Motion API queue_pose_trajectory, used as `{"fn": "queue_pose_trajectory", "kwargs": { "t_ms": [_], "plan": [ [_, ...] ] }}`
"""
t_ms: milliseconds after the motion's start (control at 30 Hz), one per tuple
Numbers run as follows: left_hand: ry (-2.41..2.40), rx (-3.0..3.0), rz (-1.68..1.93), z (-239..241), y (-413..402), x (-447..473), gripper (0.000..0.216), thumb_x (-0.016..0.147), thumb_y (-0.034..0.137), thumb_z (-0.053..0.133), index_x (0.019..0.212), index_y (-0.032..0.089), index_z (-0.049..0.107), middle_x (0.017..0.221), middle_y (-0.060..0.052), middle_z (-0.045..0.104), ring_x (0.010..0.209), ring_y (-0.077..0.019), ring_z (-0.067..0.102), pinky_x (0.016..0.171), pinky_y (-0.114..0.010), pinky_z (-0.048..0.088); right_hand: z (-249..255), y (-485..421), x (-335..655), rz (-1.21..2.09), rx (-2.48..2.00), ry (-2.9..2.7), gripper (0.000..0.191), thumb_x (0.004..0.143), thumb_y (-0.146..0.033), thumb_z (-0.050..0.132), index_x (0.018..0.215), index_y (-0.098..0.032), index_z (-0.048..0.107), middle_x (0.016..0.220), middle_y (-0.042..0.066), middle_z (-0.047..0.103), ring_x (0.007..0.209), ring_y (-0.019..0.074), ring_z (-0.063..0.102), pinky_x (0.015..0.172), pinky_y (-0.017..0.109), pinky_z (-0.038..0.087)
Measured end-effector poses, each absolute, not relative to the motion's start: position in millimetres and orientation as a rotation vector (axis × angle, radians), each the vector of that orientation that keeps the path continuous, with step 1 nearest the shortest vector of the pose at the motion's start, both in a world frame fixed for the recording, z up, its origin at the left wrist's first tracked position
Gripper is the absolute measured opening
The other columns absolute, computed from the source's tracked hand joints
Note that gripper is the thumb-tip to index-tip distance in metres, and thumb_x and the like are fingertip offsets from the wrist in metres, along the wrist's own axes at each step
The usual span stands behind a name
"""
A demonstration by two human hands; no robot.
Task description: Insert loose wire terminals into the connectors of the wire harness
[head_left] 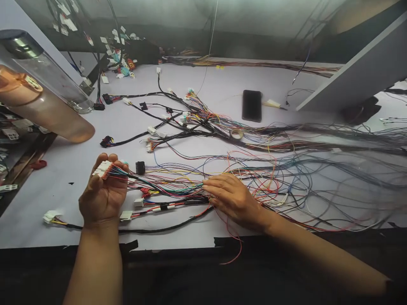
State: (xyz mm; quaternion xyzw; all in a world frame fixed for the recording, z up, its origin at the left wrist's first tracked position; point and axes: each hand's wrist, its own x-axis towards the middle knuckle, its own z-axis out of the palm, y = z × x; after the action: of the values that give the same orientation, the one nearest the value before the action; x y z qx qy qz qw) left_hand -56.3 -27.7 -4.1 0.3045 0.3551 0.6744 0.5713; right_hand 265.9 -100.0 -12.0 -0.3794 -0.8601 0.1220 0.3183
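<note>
One white connector (102, 169) in left hand (104, 195), palm up, held thumb-to-fingers, near left | right hand (233, 197) palm down over wires (190, 192), grip: can't tell | black connector (140, 167) just right of left hand | tape roll (236, 134) beyond right hand

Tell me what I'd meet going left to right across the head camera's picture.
Orange-capped bottle, white-and-orange connector in the left hand's fingers, black wired connector, right hand's fingers, black phone-like slab, slanted grey panel.
</note>
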Motion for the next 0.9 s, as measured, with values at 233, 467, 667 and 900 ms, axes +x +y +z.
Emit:
{"fn": "queue_pose_trajectory", "kwargs": {
  "t_ms": [233,467,667,900],
  "plan": [
    [0.958,0.947,1.550,39.3,-57.3,-49.3,0.048,0.059,0.039,0.089,0.101,0.027,0.071,0.104,0.007,0.068,0.090,-0.0119,0.060,0.092,-0.023,0.052,3.4,-97.5,209.7,0.420,-0.848,-2.265,0.037,0.101,-0.036,0.047,0.127,-0.010,0.053,0.125,0.014,0.063,0.120,0.0218,0.056,0.102,0.037,0.045],
    [1.143,0.842,1.759,27.1,-104.6,-52.0,0.048,0.052,0.043,0.092,0.094,0.028,0.074,0.096,0.005,0.069,0.084,-0.0122,0.061,0.086,-0.023,0.055,-3.4,-93.0,175.4,0.665,-0.857,-2.414,0.031,0.102,-0.035,0.045,0.079,-0.017,0.055,0.073,0.001,0.060,0.062,0.0099,0.052,0.054,0.023,0.030],
    [1.205,0.577,1.773,-3.0,-120.2,-45.0,0.057,0.055,0.045,0.092,0.105,0.027,0.071,0.106,0.004,0.069,0.096,-0.0114,0.063,0.094,-0.018,0.051,-12.1,-98.9,176.8,0.539,-0.843,-2.339,0.037,0.105,-0.031,0.036,0.073,-0.017,0.048,0.064,-0.002,0.052,0.053,0.0098,0.040,0.051,0.026,0.021],
    [1.058,0.424,1.412,-9.2,-144.3,-5.2,0.066,0.069,0.058,0.078,0.124,0.023,0.064,0.127,-0.009,0.062,0.116,-0.0253,0.059,0.097,-0.032,0.054,-15.1,-109.8,175.0,0.404,-0.860,-2.383,0.040,0.105,-0.032,0.032,0.073,-0.017,0.051,0.064,-0.001,0.053,0.053,0.0110,0.042,0.053,0.027,0.023]
  ]
}}
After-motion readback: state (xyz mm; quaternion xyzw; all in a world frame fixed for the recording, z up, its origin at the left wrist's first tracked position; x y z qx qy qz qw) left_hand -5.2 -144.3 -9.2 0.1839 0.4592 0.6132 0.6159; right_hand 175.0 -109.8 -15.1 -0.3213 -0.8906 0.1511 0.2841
